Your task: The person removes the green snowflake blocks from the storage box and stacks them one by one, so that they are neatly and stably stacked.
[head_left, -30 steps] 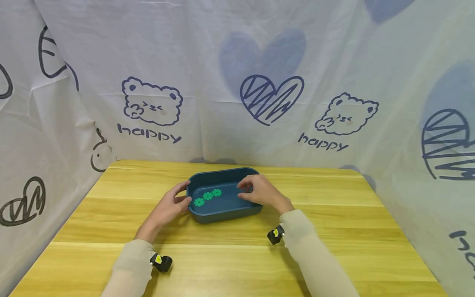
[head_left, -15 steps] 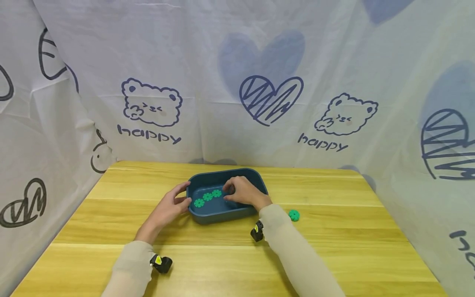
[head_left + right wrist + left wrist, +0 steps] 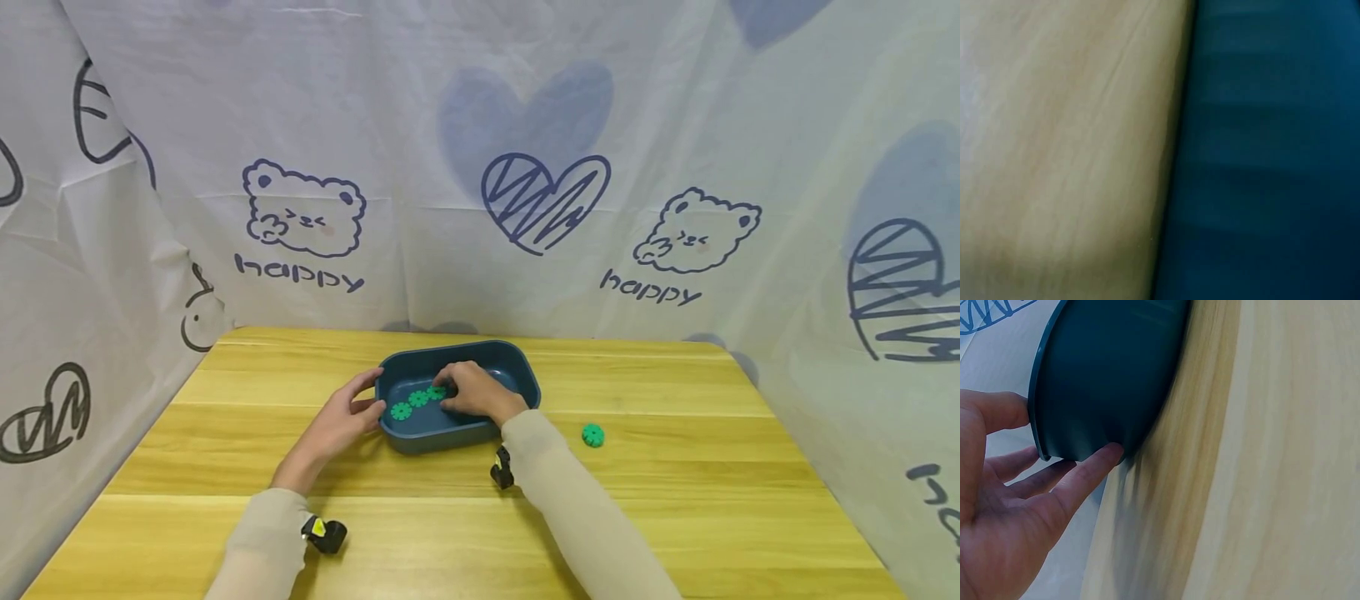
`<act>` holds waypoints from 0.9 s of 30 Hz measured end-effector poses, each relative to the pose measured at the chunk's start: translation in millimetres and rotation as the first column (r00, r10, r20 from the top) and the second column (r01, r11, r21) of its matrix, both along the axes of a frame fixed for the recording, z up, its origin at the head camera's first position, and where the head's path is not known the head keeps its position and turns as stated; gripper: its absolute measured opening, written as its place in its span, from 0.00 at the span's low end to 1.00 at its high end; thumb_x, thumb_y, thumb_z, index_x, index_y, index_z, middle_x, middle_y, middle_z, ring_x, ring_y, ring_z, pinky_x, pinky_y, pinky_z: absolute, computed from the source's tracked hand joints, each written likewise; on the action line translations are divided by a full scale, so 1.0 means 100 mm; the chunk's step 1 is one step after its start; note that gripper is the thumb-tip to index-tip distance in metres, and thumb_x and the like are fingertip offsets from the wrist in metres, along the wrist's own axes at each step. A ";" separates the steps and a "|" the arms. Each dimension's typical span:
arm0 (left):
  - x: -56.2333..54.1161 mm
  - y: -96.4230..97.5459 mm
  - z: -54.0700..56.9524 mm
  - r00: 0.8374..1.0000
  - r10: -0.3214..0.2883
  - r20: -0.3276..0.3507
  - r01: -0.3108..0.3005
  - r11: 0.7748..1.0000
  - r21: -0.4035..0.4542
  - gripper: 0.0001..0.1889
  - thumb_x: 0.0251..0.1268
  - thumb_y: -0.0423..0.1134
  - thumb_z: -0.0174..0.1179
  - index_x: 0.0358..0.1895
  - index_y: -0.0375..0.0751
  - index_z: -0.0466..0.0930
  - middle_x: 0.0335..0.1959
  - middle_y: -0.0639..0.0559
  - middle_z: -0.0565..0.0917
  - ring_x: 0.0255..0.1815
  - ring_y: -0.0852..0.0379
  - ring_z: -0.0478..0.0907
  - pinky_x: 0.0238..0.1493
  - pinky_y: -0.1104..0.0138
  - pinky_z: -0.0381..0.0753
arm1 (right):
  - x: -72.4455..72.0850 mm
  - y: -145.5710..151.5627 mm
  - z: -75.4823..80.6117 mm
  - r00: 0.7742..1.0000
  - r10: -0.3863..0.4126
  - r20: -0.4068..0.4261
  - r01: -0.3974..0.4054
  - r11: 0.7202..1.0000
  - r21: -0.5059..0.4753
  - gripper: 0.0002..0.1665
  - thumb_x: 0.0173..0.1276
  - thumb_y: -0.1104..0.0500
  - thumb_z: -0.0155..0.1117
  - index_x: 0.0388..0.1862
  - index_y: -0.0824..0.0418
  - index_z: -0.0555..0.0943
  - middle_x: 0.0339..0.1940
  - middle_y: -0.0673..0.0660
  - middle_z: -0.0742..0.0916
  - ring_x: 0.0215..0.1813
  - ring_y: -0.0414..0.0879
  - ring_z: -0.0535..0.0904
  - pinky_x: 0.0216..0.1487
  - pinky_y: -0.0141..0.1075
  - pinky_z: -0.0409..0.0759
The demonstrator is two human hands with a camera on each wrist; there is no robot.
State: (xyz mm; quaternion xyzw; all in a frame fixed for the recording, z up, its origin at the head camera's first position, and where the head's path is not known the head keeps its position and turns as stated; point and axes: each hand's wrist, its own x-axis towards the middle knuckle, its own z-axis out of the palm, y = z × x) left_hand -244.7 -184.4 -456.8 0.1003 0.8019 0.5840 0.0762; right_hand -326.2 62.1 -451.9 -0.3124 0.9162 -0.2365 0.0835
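Note:
A dark blue oblong tray [image 3: 517, 367] stands on the wooden table. My left hand [image 3: 341, 425] touches its left end; in the left wrist view the fingers [image 3: 1088, 478] lie against the outer wall and rim. On the tray floor is a slanting row of green notched discs: a left disc [image 3: 401, 411], a middle disc [image 3: 417, 399] and a right disc [image 3: 436, 392]. My right hand [image 3: 476, 392] reaches into the tray, thumb and fingers apart beside the right disc and partly covering it. The right wrist view shows only the blurred tray wall [image 3: 1266, 150] and table.
Another green notched disc [image 3: 593, 435], seemingly thicker, lies on the table [image 3: 675, 483] right of the tray. A white printed cloth [image 3: 435, 275] hangs behind and along both sides of the table.
My right hand has moved left inside the tray to the right disc. The disc on the table, earlier hidden by my right arm, is now visible. My left hand has stayed put.

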 end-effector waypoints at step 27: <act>0.01 0.00 0.01 1.000 0.001 0.004 -0.001 1.000 -0.013 0.32 0.81 0.33 0.50 0.83 0.39 0.51 0.82 0.30 0.54 0.76 0.29 0.67 0.64 0.54 0.84 | 0.06 0.09 0.09 0.999 0.052 0.007 -0.053 0.997 0.052 0.14 0.66 0.65 0.74 0.51 0.63 0.89 0.46 0.58 0.92 0.45 0.45 0.88 0.48 0.32 0.88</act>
